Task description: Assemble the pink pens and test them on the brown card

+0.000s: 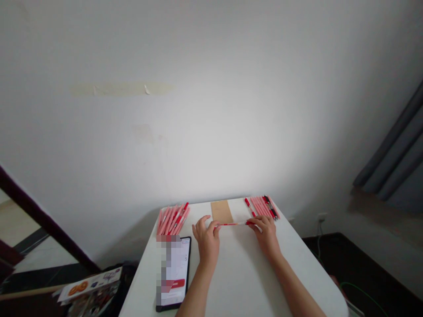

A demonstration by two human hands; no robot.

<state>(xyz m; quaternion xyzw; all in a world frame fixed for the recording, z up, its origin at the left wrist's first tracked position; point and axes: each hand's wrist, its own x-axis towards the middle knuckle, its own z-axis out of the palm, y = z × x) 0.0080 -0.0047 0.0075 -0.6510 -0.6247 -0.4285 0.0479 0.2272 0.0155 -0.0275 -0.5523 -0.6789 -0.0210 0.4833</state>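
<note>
Over a white table (pixel 244 273), my left hand (pixel 206 240) and my right hand (pixel 266 233) hold one red pen (pixel 233 224) level between them. The left fingers pinch its left end, the right fingers pinch its right end. The pen hangs just in front of a flat brown cardboard piece (pixel 221 211). A pile of several red pens (pixel 173 219) lies at the far left of the table. Another row of several red pens (pixel 262 207) lies at the far right, close to my right hand.
A phone (pixel 175 273) with a lit screen lies on the table left of my left forearm. A printed carton (pixel 89 284) sits low on the left, off the table. A grey curtain (pixel 395 154) hangs at right. The wall stands right behind the table.
</note>
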